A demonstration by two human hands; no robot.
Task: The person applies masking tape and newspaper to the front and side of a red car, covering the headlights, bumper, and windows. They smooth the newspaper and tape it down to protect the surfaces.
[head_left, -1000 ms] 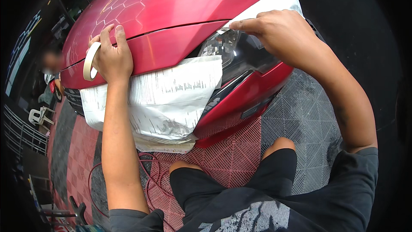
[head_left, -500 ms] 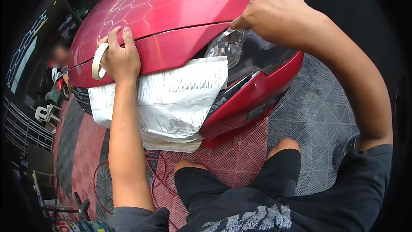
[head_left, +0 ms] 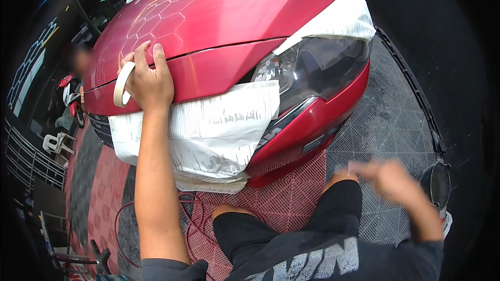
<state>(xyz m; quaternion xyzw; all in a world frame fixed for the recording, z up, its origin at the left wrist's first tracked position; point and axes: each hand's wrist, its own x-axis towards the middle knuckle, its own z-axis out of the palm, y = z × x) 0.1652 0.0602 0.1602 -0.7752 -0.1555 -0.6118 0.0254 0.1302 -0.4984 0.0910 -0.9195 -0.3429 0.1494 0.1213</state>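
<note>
The cream ring-shaped roll of masking tape (head_left: 120, 84) hangs at the outer side of the left hand (head_left: 151, 84), at the front edge of the glossy red car bonnet (head_left: 250, 13); the outer fingers look curled onto the ring, while thumb and forefinger stand apart from each other. Half a second ago the right hand (head_left: 393, 179) was at the inner corner of the clear-and-dark headlight (head_left: 325, 65); now it has dropped to beside the right knee (head_left: 344, 178), so blurred that I cannot tell whether its fingers are together or pinching something. That leaves the white printed paper sheet (head_left: 341, 18) above the lamp untouched by either hand, and a narrow pale strip (head_left: 286, 46) shows along its pointed end. The sheet lies in place by itself, which suggests that this end is stuck down, while most of the lamp is bare. Below the bonnet edge, a wider crumpled white printed sheet (head_left: 208, 132) drapes over the car's nose and reaches the lamp's inner side. Farther out lie red slatted floor tiles (head_left: 286, 169), a thin dark-red hose (head_left: 188, 229) and a white plastic chair (head_left: 51, 143).
</note>
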